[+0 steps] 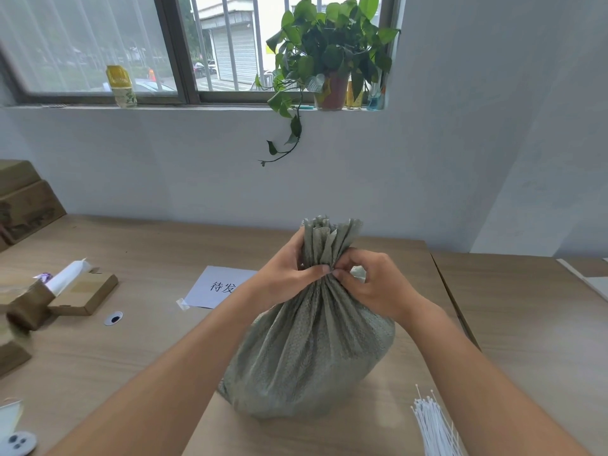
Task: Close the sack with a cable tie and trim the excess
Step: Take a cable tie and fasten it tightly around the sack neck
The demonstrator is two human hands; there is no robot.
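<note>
Here the left hand (pixel 285 272) and the right hand (pixel 368 282) both gripped the sack (pixel 309 350) neck, fingers curled around it. White cable ties (pixel 434 426) lay near.

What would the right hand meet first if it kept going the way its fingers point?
The right hand points left into the sack's gathered neck, which it already pinches; just beyond are the left hand's fingertips.

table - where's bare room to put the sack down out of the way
Bare table lies between the sack and the cardboard boxes at left, and behind the paper sheet toward the wall. Crowded: the left edge, and near right where the cable ties lie.
</note>
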